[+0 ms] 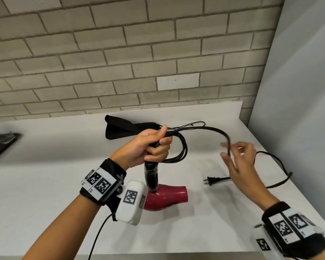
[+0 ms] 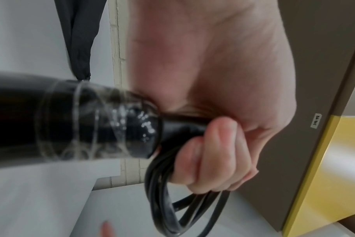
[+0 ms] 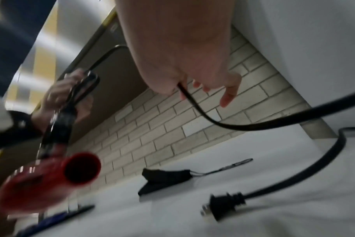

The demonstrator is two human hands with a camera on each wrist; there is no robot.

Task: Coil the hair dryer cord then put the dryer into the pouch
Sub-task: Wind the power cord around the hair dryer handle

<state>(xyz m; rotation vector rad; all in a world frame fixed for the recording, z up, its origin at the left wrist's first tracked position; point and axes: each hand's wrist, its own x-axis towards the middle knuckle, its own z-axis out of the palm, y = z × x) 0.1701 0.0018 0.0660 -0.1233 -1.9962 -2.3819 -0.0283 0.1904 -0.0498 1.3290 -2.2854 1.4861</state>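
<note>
My left hand (image 1: 150,147) is clutching the red plastic hair dryer (image 1: 165,197) by its handle. The black cord (image 3: 249,127) is trailing rightward through my right hand (image 1: 240,162); I cannot tell its grip.

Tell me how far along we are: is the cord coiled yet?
Partly. Done: several loops are bunched against the hair dryer handle in the left grip. In hand: the right grip holds the next stretch of cord. Left: a slack stretch and the plug lie on the counter, and the pouch lies behind, dryer not in it.
</note>
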